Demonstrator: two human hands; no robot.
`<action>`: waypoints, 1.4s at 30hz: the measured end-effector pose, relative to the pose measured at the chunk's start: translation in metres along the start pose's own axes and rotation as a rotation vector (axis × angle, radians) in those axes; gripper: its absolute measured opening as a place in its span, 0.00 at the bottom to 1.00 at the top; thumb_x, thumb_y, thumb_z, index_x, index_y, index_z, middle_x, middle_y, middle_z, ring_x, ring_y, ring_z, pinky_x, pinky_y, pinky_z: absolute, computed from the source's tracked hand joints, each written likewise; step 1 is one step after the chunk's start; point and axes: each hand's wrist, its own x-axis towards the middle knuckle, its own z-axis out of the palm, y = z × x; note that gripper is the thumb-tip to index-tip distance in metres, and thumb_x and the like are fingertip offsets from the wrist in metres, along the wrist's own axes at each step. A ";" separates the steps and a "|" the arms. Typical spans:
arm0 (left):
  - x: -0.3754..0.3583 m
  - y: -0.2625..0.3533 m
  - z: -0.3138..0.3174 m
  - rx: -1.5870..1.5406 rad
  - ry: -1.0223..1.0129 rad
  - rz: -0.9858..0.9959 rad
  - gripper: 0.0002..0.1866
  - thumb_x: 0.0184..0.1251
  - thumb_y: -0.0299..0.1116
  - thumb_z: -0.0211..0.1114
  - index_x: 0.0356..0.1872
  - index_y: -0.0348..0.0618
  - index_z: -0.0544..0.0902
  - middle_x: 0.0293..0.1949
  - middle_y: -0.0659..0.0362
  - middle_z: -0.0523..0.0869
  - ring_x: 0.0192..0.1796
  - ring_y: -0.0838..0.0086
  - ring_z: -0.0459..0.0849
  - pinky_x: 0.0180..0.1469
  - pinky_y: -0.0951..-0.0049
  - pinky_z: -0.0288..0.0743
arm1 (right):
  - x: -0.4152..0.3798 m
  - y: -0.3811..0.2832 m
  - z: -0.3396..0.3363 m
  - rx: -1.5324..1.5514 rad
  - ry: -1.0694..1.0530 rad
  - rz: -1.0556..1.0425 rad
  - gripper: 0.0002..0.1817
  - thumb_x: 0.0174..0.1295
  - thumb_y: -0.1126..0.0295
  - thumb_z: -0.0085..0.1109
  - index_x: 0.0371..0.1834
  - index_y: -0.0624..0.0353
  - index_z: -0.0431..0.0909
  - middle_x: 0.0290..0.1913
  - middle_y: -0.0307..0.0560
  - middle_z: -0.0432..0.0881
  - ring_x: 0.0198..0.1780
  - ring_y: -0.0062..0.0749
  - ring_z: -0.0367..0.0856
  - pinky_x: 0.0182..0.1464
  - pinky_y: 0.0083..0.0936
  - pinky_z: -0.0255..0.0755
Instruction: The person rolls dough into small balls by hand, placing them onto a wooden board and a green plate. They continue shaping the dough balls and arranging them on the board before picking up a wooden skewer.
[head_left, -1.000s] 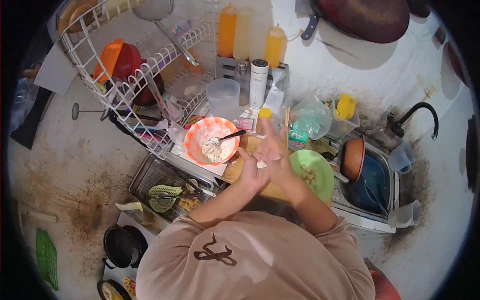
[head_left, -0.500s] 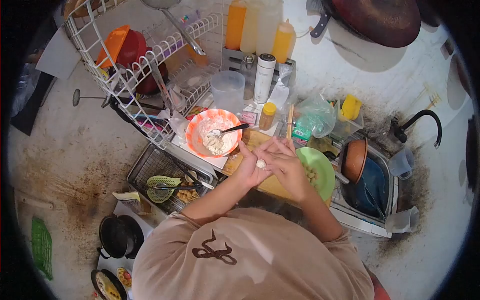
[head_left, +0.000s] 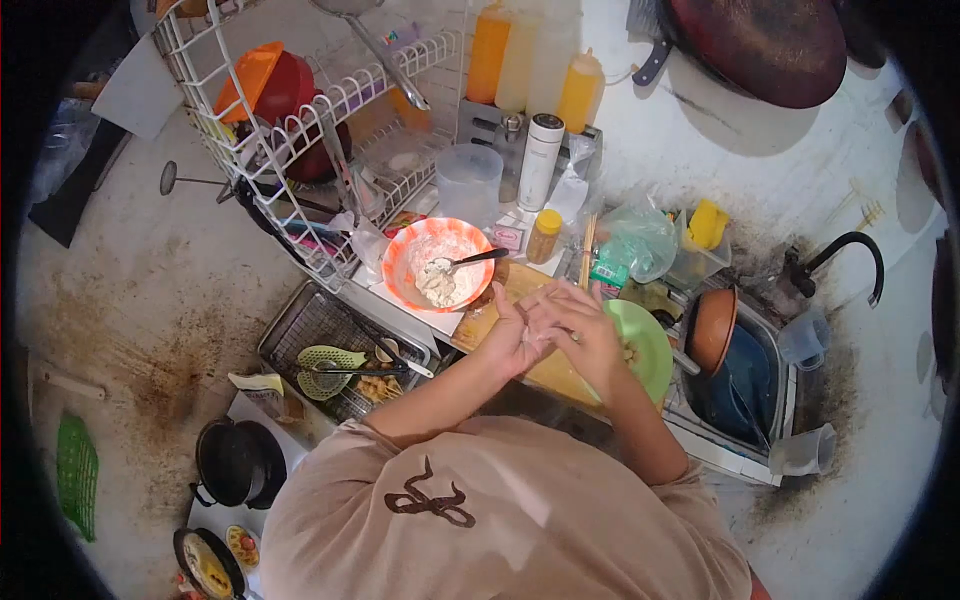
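My left hand [head_left: 512, 338] is turned palm up over the cutting board [head_left: 480, 325], thumb raised and fingers stretched toward the right. Across its palm lies my right hand [head_left: 582, 325], fingers slightly bent. The small whitish dough ball seen earlier between the palms is now hidden by the hands. Left of them stands an orange-and-white bowl [head_left: 394, 274] of pale dough mixture [head_left: 440, 285], with a black-handled spoon [head_left: 482, 256] in it. Close by my right hand is a green plate [head_left: 652, 350], where small pale balls [head_left: 630, 352] partly show behind the wrist.
A sink [head_left: 745, 385] holding a brown bowl [head_left: 712, 330] is at the right. On the left sit a wire-rack tray [head_left: 290, 335] and a black pot [head_left: 232, 462]. A seasoning jar [head_left: 544, 238], white flask [head_left: 541, 165] and clear container [head_left: 469, 180] stand behind the board. A white dish rack [head_left: 300, 130] rises upper left.
My right hand has shifted over my left palm, and the dough ball has gone out of sight between them. The whole view has moved slightly.
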 end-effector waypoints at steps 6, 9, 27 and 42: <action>0.003 0.002 -0.019 0.134 0.222 0.044 0.46 0.57 0.72 0.29 0.62 0.41 0.62 0.56 0.50 0.72 0.60 0.65 0.70 0.57 0.66 0.69 | -0.009 0.002 0.014 0.147 0.055 0.006 0.22 0.52 0.73 0.58 0.54 0.55 0.74 0.53 0.51 0.76 0.65 0.46 0.63 0.67 0.43 0.48; 0.001 -0.001 -0.024 -0.225 -0.311 -0.013 0.43 0.60 0.70 0.34 0.64 0.43 0.60 0.59 0.53 0.69 0.62 0.66 0.67 0.62 0.64 0.63 | 0.001 -0.011 0.024 -0.011 0.137 -0.103 0.27 0.53 0.72 0.56 0.60 0.57 0.67 0.55 0.55 0.74 0.64 0.50 0.62 0.67 0.44 0.49; -0.047 0.030 -0.002 0.123 0.104 0.453 0.37 0.63 0.63 0.38 0.67 0.50 0.54 0.64 0.53 0.63 0.65 0.62 0.62 0.65 0.63 0.55 | 0.010 0.052 0.099 0.866 0.294 0.213 0.22 0.67 0.74 0.37 0.65 0.59 0.57 0.51 0.57 0.76 0.47 0.41 0.79 0.51 0.30 0.74; -0.126 0.055 -0.079 0.350 0.254 0.576 0.33 0.65 0.58 0.41 0.64 0.44 0.61 0.58 0.53 0.69 0.55 0.63 0.73 0.57 0.66 0.64 | 0.012 0.039 0.156 -0.600 -0.248 0.184 0.40 0.60 0.53 0.48 0.68 0.67 0.46 0.72 0.56 0.41 0.73 0.45 0.37 0.67 0.57 0.28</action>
